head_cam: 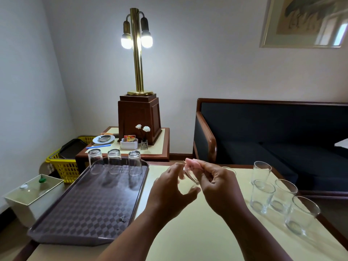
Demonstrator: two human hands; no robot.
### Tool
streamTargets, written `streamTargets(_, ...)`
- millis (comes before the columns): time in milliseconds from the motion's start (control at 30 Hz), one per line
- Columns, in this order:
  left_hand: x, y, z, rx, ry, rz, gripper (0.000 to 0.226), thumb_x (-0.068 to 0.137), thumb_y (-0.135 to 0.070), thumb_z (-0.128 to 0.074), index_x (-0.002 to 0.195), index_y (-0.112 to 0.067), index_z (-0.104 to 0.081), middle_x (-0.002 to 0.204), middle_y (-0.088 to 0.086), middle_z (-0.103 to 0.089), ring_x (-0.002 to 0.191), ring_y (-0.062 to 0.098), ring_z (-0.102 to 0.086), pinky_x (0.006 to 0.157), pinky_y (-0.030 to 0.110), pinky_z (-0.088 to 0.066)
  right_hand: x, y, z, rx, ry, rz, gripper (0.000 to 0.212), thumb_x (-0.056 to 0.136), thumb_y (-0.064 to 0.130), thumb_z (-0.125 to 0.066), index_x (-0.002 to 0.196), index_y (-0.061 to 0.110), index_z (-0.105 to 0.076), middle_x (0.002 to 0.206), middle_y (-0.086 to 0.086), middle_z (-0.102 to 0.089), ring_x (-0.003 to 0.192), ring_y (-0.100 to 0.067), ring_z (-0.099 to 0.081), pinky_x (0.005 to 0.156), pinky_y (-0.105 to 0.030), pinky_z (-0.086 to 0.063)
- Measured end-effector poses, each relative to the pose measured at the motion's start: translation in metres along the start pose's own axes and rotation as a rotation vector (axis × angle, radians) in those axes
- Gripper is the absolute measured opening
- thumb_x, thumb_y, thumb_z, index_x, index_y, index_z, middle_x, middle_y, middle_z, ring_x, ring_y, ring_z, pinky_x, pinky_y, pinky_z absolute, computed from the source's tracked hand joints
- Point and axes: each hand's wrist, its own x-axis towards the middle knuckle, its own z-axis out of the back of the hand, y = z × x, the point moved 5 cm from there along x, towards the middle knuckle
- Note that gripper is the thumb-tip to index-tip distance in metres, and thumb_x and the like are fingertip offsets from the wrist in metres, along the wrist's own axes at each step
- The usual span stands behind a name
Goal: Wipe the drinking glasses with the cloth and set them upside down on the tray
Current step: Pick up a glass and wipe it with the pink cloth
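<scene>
Above the cream table, my left hand (169, 187) holds a clear drinking glass (190, 176) that lies tilted between my hands. My right hand (216, 185) pinches a small pink cloth (191, 162) against the glass's rim. Three glasses (114, 163) stand upside down in a row along the far edge of the dark checkered tray (84, 210) at the left. Several upright glasses (262, 196) stand on the table to the right. One more glass (230, 170) is partly hidden behind my right hand.
A side table behind holds a brass lamp (138, 53) on a wooden base, a plate (104, 139), a sachet holder (129, 143) and a flower vase (144, 144). A yellow basket (65, 167) and a white lidded box (32, 196) sit left. A dark sofa (273, 132) stands right.
</scene>
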Motion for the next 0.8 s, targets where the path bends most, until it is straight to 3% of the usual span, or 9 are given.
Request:
streamTargets(133,0.002,0.01,0.004,-0.032,-0.064,0.046,0.05,0.073,-0.057,-0.068,0.115,-0.035,-0.051,0.094,-0.017,-0.06,0.081,0.004,-0.058,0.064,0.029,-0.054,-0.002,0.009,-0.004,-0.016,0.044,0.062,0.033,0.097,0.033,-0.06,0.129,0.04,-0.063,0.128,0.022,-0.062,0.118,0.008,-0.056,0.097,-0.012,-0.048)
streamTargets(267,0.001,0.005,0.002,0.013,-0.013,0.01,0.056,0.071,-0.063,-0.061,0.118,-0.032,-0.052,0.097,-0.018,-0.06,0.082,0.003,-0.056,0.068,0.031,-0.053,0.0,0.004,-0.002,-0.002,-0.003,0.023,0.03,0.098,0.035,-0.057,0.126,0.043,-0.063,0.125,0.019,-0.065,0.111,0.005,-0.061,0.086,-0.01,-0.052)
streamTargets(433,0.002,0.012,0.008,0.008,-0.048,0.018,0.051,0.072,-0.059,-0.065,0.115,-0.034,-0.052,0.093,-0.02,-0.058,0.08,0.0,-0.056,0.064,0.019,-0.051,-0.004,0.007,-0.006,-0.004,0.047,0.066,0.03,0.096,0.032,-0.06,0.124,0.044,-0.064,0.126,0.025,-0.063,0.117,0.011,-0.055,0.097,-0.012,-0.047)
streamTargets(600,0.002,0.005,0.002,0.051,-0.004,-0.046,0.056,0.072,-0.064,-0.058,0.119,-0.034,-0.05,0.098,-0.019,-0.06,0.081,0.003,-0.056,0.07,0.028,-0.054,-0.002,0.003,-0.003,0.008,-0.027,0.032,0.027,0.096,0.039,-0.056,0.116,0.056,-0.057,0.115,0.029,-0.064,0.097,0.016,-0.06,0.082,-0.011,-0.053)
streamTargets(733,0.003,0.011,0.007,0.021,-0.054,-0.023,0.05,0.073,-0.061,-0.062,0.113,-0.034,-0.052,0.093,-0.019,-0.058,0.08,0.002,-0.056,0.064,0.023,-0.052,-0.003,0.004,-0.006,0.009,0.022,0.069,0.03,0.096,0.035,-0.06,0.124,0.043,-0.065,0.124,0.027,-0.063,0.113,0.013,-0.056,0.094,-0.012,-0.049)
streamTargets(800,0.002,0.013,0.007,-0.001,-0.054,-0.018,0.051,0.072,-0.061,-0.063,0.114,-0.034,-0.053,0.093,-0.02,-0.058,0.081,0.001,-0.057,0.064,0.022,-0.052,-0.003,0.003,-0.007,0.02,0.021,0.061,0.03,0.096,0.037,-0.059,0.125,0.042,-0.065,0.122,0.025,-0.065,0.111,0.012,-0.058,0.091,-0.013,-0.052)
